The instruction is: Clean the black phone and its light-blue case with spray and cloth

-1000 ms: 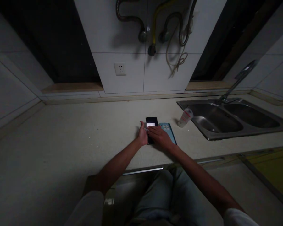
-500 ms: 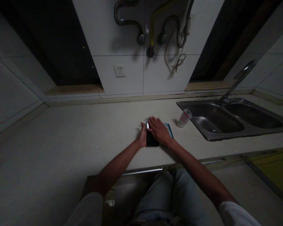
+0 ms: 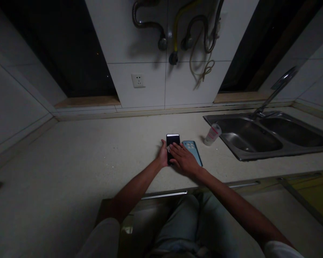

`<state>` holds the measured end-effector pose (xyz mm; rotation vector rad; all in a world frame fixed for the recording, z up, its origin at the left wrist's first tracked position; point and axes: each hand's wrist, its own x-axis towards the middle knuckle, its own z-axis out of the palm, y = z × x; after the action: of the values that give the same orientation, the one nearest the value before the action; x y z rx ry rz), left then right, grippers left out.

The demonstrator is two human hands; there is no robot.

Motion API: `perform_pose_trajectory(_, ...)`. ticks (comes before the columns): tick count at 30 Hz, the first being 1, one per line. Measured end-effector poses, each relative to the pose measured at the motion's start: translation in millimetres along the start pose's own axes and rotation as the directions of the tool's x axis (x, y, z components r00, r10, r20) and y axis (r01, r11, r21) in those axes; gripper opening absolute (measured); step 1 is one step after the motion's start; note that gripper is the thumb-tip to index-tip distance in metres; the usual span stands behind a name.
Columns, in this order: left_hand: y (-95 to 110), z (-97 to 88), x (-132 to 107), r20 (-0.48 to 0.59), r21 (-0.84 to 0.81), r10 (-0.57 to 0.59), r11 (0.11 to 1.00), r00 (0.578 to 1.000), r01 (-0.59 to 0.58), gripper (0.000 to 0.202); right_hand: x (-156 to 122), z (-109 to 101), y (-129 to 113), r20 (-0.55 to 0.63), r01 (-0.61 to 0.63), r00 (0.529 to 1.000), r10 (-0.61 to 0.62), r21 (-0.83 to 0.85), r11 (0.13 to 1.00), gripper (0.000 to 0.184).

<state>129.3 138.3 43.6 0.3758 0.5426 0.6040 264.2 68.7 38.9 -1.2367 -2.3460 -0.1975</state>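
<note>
Right hand [image 3: 185, 157] just slid down the phone [image 3: 173, 140] on the counter [image 3: 137, 143], fingers flat over maybe a tissue [image 3: 168, 148], so the rubbing's looking mid-screen, top uncovered, while the left hand [image 3: 163, 155] hugs the left edge, grip unclear.

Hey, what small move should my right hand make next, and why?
Probably slide the right hand, with the pale scrap, toward the phone's far end: the hand lies across the middle of the screen, that end is uncovered, and the left hand seems to steady the left edge.
</note>
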Motion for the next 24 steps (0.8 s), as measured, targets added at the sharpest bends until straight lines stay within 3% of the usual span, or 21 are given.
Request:
perform_pose_trajectory(7,-2,2.5,2,-0.036,-0.088,0.034,0.995,0.999,-0.037,0.08,39,0,37,-0.085,-0.226,0.971,0.225,0.003,0.974,0.053)
perform_pose_trajectory(9,-1,0.9,2,-0.06,-0.087,0.052,0.995,0.997,-0.058,0.078,41,4,32,-0.053,-0.224,0.974,0.222,-0.038,0.974,0.056)
perform_pose_trajectory(12,1,-3.4,2,-0.039,-0.083,0.077,0.993,0.996,-0.08,0.078,29,12,8,0.004,-0.119,0.993,0.119,-0.046,0.992,0.061)
perform_pose_trajectory(15,4,-6.9,1,0.01,-0.08,0.024,0.997,1.0,-0.023,0.087,8,17,-16,0.041,0.038,0.998,-0.036,-0.037,0.999,0.063)
perform_pose_trajectory(17,5,-7.0,1,0.013,-0.069,-0.008,0.998,1.0,0.009,0.089,0,16,-22,0.053,0.062,0.997,-0.059,-0.053,0.997,0.059)
perform_pose_trajectory(20,4,-5.0,1,-0.042,-0.07,-0.001,0.998,0.999,-0.002,0.08,10,9,-10,0.062,0.025,0.998,-0.021,-0.075,0.997,0.056)
perform_pose_trajectory(24,3,-5.5,3,-0.132,-0.065,0.002,0.998,0.991,-0.01,0.068,43,4,16,0.015,-0.143,0.989,0.148,-0.159,0.977,0.056)
